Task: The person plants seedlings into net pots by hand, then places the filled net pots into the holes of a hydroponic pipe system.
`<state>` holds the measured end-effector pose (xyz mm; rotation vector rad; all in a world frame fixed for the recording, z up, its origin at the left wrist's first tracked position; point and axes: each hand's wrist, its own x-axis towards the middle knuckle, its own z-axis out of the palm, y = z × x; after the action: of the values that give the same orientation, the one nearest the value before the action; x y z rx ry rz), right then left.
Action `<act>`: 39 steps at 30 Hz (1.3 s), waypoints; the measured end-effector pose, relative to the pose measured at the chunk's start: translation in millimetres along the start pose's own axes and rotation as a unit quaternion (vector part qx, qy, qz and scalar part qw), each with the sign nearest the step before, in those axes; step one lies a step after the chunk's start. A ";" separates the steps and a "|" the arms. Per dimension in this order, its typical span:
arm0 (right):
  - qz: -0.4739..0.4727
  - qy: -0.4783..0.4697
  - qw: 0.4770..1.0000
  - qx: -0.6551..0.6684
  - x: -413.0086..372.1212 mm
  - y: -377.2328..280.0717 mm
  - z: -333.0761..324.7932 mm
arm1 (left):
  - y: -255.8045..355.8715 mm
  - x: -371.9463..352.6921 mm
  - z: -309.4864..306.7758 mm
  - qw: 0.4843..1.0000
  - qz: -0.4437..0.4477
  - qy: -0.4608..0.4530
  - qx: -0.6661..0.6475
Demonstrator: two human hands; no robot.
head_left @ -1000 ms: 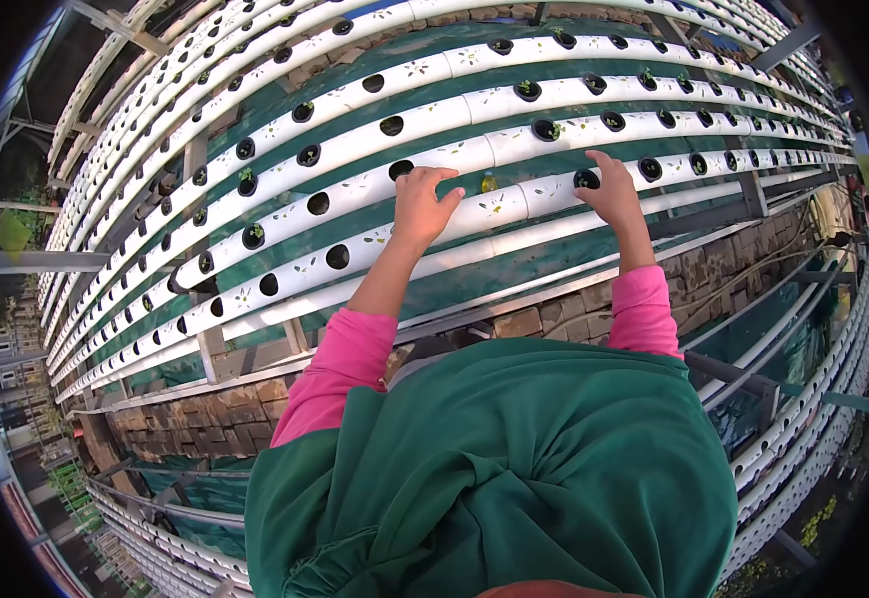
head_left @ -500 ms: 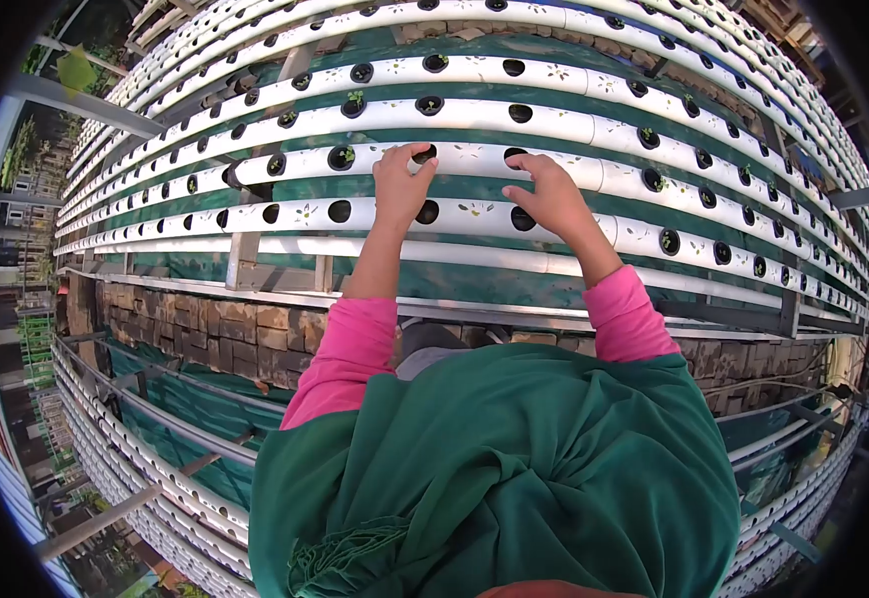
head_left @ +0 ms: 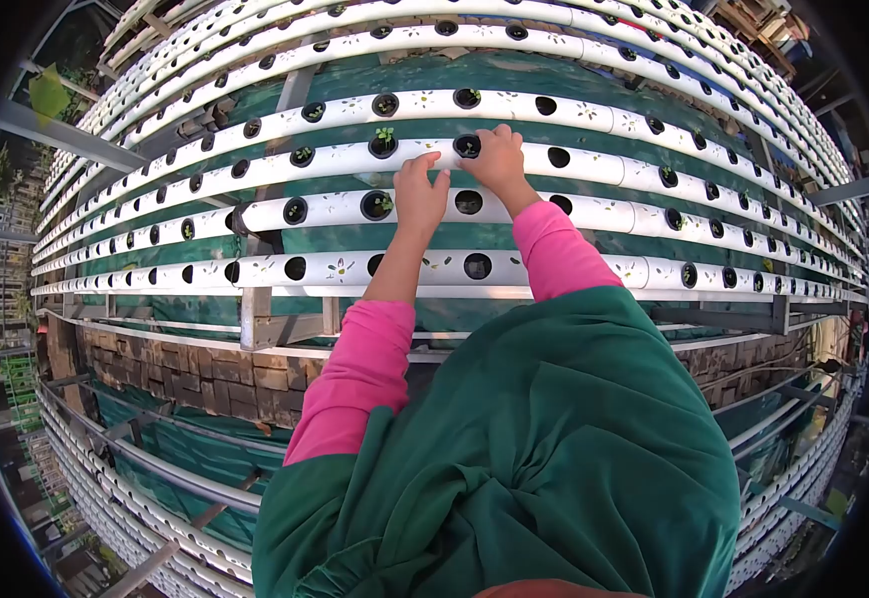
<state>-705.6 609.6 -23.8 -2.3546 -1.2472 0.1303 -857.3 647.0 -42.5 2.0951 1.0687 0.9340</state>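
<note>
White pipes with round holes run across the view, many holes holding black cups. My right hand (head_left: 497, 159) is over the second of the near pipes from the top, its fingertips at the rim of a black cup (head_left: 467, 147) with a small seedling; the fingers are bent, and whether they pinch the rim is unclear. My left hand (head_left: 420, 194) hovers just left and lower, thumb and fingers apart, holding nothing. Above it a cup with a green seedling (head_left: 384, 142) sits in the same pipe. A bare black hole (head_left: 468, 202) lies between my hands' wrists, one pipe nearer.
Nearest me runs another white pipe (head_left: 335, 268) with dark holes, above a metal frame. A grey post (head_left: 255, 317) stands below it. Green sheeting (head_left: 404, 78) shows between the pipes. Behind, brick paving (head_left: 205, 374) and more racks of pipes appear.
The view has shifted forward. My right hand has moved from an empty hole to a cup with a seedling, one pipe farther away. My left hand has left the hole it was touching.
</note>
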 end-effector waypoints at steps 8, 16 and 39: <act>0.053 -0.004 0.969 0.242 25.5 25.7 -16.6 | 7.4 4.4 21.4 0.993 -0.046 -0.020 0.109; 0.129 0.124 0.962 0.205 71.6 88.9 -61.7 | 20.7 15.2 21.6 0.982 -0.087 -0.049 0.162; -0.052 0.047 0.996 -0.049 99.1 28.0 1.6 | 19.8 18.3 29.0 0.987 -0.042 -0.018 0.153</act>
<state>-627.1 676.3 -24.6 -2.3430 -1.3541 -0.0758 -818.0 647.2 -38.2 2.2801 1.3395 0.7247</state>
